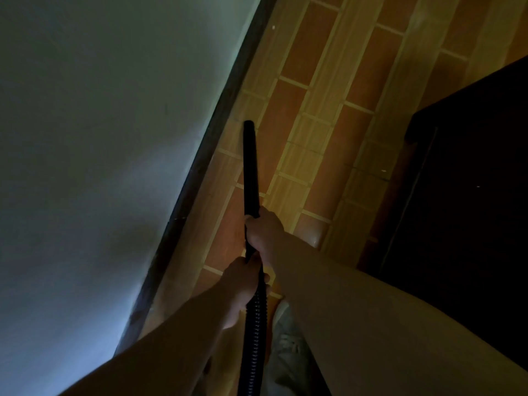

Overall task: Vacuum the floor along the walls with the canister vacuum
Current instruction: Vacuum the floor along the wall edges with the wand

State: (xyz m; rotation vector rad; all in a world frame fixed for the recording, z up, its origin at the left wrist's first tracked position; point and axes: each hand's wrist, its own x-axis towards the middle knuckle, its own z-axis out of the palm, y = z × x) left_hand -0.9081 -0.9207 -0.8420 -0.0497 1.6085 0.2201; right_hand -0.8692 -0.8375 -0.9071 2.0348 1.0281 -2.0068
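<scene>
Trailing below the left hand (pixel 243 284), the hose (pixel 253 338) is cropped.

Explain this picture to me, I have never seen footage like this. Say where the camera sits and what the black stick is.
No machine here: a person wears one camera on the head, looking down at their own arms. The black stick is a vacuum tube, its tip near the dark baseboard under the pale wall. The right hand grips the tube; the left hand, nearer the body, grips where the ribbed hose begins. Below lies a tiled floor, with dark furniture at right.
</scene>
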